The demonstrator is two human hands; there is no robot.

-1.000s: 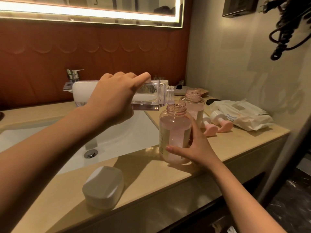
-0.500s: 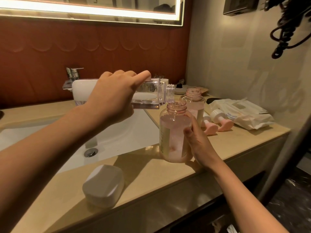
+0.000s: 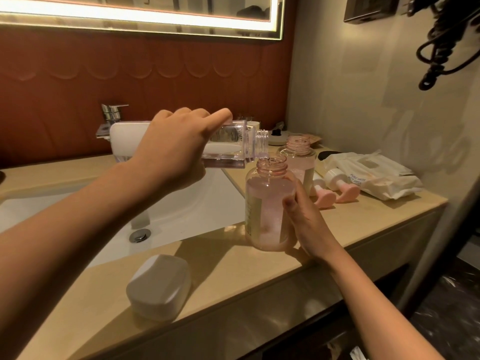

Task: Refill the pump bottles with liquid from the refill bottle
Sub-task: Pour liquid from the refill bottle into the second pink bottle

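Head view: refill bottle (image 3: 230, 149) is held tilted in left grip (image 3: 174, 149), mouth over pump bottle (image 3: 265, 209), which is clasped by right grip (image 3: 306, 224).

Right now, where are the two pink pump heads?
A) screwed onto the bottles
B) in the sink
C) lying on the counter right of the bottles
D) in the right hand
C: both pump heads lie on the counter beside the far pump bottle; the near pump bottle, gripped by the right hand, has a bare neck under the refill bottle in the left hand.
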